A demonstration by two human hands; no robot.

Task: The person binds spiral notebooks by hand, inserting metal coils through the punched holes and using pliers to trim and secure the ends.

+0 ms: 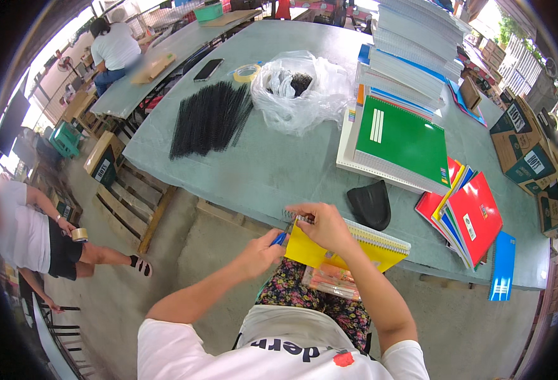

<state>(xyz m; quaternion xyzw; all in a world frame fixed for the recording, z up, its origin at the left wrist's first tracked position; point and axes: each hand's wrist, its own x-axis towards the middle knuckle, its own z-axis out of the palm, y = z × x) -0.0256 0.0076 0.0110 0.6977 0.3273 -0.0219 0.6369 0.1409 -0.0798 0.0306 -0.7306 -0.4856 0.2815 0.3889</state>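
The right hand (pixel 325 227) grips the top corner of a yellow spiral-bound notebook (pixel 345 248) with closed fingers at the end of its wire binding, and the notebook lies at the near edge of the grey tabletop (pixel 272 168), partly over the person's lap. The left hand (pixel 263 252) closes its fingers around a small blue-handled tool (pixel 280 239) that touches the notebook's left corner. A black pouch (pixel 369 204) lies just beyond the notebook, with a bundle of black spiral wires (pixel 209 118) farther back on the left.
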